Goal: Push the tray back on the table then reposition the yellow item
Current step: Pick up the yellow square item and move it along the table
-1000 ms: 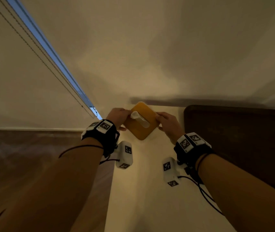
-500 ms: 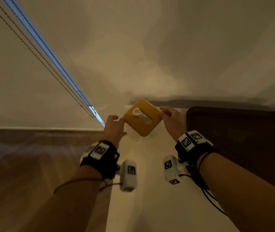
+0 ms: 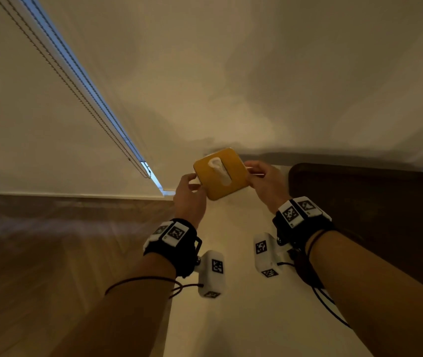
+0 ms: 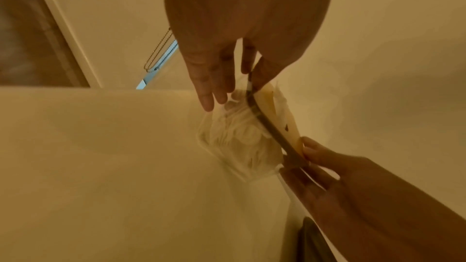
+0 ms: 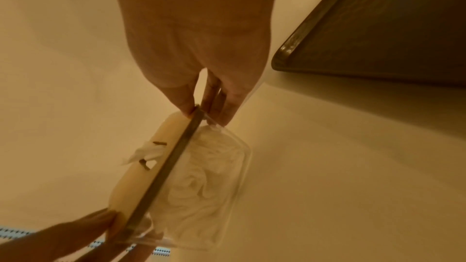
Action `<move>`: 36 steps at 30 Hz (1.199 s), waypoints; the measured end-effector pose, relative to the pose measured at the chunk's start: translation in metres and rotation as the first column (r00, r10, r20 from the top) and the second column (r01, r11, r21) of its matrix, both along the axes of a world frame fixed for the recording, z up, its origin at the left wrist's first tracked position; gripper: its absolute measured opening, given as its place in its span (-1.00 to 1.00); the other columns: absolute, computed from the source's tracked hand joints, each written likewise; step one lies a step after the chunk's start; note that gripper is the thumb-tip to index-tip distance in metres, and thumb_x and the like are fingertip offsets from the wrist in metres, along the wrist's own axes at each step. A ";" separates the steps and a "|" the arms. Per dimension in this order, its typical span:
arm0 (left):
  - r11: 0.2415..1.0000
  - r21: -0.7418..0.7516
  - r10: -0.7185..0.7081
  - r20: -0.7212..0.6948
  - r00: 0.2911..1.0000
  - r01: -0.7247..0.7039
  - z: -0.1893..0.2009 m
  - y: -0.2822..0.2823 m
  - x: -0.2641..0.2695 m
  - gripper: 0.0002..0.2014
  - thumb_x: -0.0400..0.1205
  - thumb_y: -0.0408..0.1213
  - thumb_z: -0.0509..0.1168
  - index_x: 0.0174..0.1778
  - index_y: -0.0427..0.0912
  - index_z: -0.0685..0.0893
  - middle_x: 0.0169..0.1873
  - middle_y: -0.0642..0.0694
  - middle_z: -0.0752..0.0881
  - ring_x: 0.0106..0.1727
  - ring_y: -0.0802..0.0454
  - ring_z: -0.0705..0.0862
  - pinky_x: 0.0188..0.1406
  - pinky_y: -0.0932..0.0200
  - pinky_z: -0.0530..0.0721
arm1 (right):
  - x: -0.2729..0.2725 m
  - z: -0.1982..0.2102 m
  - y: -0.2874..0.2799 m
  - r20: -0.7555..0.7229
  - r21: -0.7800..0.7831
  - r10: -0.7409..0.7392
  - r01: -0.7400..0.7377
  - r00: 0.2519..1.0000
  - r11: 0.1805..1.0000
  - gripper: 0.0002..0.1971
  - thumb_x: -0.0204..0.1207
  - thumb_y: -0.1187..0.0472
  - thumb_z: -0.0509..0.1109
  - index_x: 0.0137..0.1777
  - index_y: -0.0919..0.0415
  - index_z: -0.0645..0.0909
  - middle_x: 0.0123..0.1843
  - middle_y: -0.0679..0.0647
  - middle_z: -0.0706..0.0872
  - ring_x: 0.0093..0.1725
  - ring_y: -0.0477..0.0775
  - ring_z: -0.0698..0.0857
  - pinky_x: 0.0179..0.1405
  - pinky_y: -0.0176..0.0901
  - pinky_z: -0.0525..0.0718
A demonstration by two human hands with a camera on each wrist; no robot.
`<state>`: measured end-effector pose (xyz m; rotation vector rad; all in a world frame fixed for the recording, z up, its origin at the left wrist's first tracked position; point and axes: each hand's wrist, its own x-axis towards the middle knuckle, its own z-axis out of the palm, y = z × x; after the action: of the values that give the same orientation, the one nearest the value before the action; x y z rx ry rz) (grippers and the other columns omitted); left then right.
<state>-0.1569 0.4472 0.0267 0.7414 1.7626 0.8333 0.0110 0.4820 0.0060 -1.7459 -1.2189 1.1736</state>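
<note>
The yellow item (image 3: 220, 176) is a clear box of white tissues with a square yellow lid and a tissue poking from its slot. It is near the table's far left corner, close to the wall. My left hand (image 3: 189, 186) pinches its near-left corner and my right hand (image 3: 261, 176) pinches the opposite corner. In the left wrist view the left hand (image 4: 239, 87) holds the lid's edge (image 4: 285, 119) above the clear body (image 4: 239, 142). The right wrist view shows the right hand (image 5: 209, 111) on the lid (image 5: 151, 156). I cannot tell whether the base touches the table. The dark brown tray (image 3: 359, 202) lies flat to the right.
The white table (image 3: 231, 318) runs away from me to a pale wall. Its left edge drops to a wooden floor (image 3: 50, 253). A blind's bead chain (image 3: 138, 166) hangs near the far left corner. The tray's rim (image 5: 287, 55) sits close to my right hand.
The yellow item has moved away from me toward the wall. My left hand, whose fingers only touched its edge half a second ago, now pinches its corner again. The right hand has kept its hold.
</note>
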 end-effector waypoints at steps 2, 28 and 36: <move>1.000 0.023 -0.017 -0.030 0.999 0.018 0.002 0.008 -0.004 -0.58 0.58 -0.38 0.24 0.38 -0.07 0.55 0.16 -0.23 0.74 0.17 -0.22 0.72 0.22 -0.27 0.72 | -0.001 0.001 -0.004 -0.021 0.006 0.003 -0.003 1.000 1.000 -0.73 0.49 0.35 0.37 0.11 0.03 0.69 0.02 0.08 0.74 0.12 0.18 0.74 0.20 0.19 0.73; 0.968 0.032 -0.245 -0.108 0.963 0.250 0.001 0.056 -0.034 -0.53 0.61 -0.43 0.17 0.45 -0.11 0.60 0.05 -0.22 0.72 0.17 -0.29 0.72 0.09 -0.29 0.79 | -0.025 -0.001 -0.009 -0.121 -0.041 -0.018 0.013 0.992 0.999 -0.45 0.51 0.35 0.34 0.49 0.01 0.47 0.39 0.22 0.62 0.29 0.19 0.65 0.24 0.23 0.72; 0.967 0.036 -0.248 -0.107 0.963 0.253 -0.003 0.057 -0.037 -0.52 0.61 -0.43 0.17 0.48 -0.13 0.57 0.06 -0.22 0.71 0.15 -0.30 0.73 0.08 -0.29 0.79 | -0.026 -0.004 -0.008 -0.124 -0.029 -0.023 0.020 0.992 0.999 -0.44 0.50 0.36 0.34 0.50 0.00 0.47 0.40 0.22 0.61 0.30 0.18 0.65 0.23 0.23 0.72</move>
<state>-0.1938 0.5040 0.0241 1.0317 1.6973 0.6795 -0.0152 0.4739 0.0016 -1.6756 -1.1121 1.2727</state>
